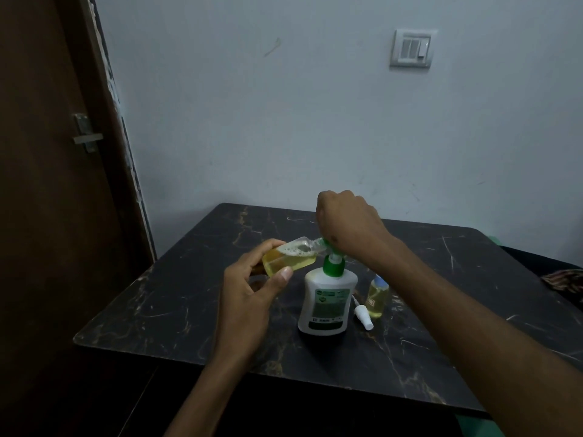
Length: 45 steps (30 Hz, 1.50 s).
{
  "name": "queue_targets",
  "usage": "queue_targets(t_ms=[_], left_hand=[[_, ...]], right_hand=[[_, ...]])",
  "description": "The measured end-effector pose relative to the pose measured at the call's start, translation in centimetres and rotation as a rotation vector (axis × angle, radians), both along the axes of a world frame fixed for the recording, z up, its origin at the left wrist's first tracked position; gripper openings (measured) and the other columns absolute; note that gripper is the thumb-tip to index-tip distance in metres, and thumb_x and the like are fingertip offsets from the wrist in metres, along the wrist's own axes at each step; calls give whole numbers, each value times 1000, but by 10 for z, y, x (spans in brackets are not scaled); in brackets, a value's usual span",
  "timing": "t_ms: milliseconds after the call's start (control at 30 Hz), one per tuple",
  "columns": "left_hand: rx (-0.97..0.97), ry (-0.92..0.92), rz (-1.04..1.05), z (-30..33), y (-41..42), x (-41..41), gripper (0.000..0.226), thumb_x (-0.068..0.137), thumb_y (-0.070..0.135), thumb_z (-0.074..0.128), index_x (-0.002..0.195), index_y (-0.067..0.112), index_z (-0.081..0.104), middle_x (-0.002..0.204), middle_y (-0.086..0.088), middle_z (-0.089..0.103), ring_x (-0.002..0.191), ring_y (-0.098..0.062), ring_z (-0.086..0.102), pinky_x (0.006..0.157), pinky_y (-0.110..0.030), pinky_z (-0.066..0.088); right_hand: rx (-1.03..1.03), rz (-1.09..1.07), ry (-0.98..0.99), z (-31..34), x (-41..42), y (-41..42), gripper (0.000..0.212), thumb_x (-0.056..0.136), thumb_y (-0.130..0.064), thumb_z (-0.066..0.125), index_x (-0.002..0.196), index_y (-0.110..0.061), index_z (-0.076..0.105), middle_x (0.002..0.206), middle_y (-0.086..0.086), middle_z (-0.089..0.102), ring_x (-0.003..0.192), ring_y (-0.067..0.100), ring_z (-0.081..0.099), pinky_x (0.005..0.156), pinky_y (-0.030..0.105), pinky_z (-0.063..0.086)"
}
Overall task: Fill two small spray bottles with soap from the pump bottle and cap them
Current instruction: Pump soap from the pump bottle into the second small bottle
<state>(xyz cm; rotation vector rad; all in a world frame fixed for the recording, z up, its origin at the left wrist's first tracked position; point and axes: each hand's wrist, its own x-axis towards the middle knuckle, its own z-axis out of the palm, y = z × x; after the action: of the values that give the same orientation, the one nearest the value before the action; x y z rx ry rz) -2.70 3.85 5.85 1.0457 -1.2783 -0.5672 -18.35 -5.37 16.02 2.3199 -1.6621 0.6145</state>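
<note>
Surface: dark marbled top with pale and gold veins, set against a pale wall; its near edge runs across the lower part of the view.
Pump bottle: white body, green collar and green pump head, upright near the centre of the surface; label faces the camera.
Left hand: at about 9 o'clock from the pump bottle, raised off the surface; thumb and fingers wrapped round a small bottle, thumb tip on its near side.
Held bottle: small, clear, tipped nearly flat with its open neck pointing toward 3 o'clock, at the pump spout; yellow liquid fills its lower half, foam and bubbles sit at the neck end.
Right hand: at 12 o'clock above the pump bottle, back of the hand to the camera, fingers curled down over the pump head; whether they grip or only press it, I cannot tell.
Second bottle: small, clear, upright at 3 o'clock just beside the pump bottle, full of yellow liquid, with a pale blue top.
Spray cap: white, lying on its side between the pump bottle and the second bottle, toward 4 o'clock.
Wall switch: white plate at 1 o'clock, high up.
Door: dark brown, at 9 o'clock, with a metal latch.
</note>
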Motion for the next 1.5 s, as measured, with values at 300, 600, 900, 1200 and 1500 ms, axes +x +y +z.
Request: queue_targets(t_ms=[300,600,900,1200,1500], left_hand=[[-11,11,-5,-2,2,-5,32,93,20,76,116,42,75,112,22,78,107,-1,73,95,-43,60],[-9,-18,-4,3,1,0,33,89,26,73,121,36,76,113,14,79,109,-10,73,98,-51,60],[7,11,10,-5,-1,0,33,95,11,77,116,38,77,111,13,80,107,-10,74,97,-48,61],[-31,-21,7,0,-1,1,30,89,23,73,115,39,76,109,14,80,106,-11,74,94,-44,61],[-10,-9,13,-1,1,1,34,89,25,73,120,36,76,112,15,80,109,-10,74,98,-50,60]], right_hand=[[44,24,-12,-5,3,3,12,94,-12,58,96,-10,47,84,7,46,66,20,41,60,34,35],[-2,1,33,1,3,1,7,94,-10,56,101,-10,54,74,0,38,64,18,40,61,35,37],[42,23,11,-6,4,1,13,94,-15,62,103,-10,53,82,4,45,68,19,44,61,34,36],[27,21,17,-2,4,-1,9,94,-11,58,102,-10,55,79,2,43,68,19,45,61,35,39],[6,7,35,0,3,0,5,95,-12,55,99,-10,53,75,0,38,66,20,43,61,35,37]])
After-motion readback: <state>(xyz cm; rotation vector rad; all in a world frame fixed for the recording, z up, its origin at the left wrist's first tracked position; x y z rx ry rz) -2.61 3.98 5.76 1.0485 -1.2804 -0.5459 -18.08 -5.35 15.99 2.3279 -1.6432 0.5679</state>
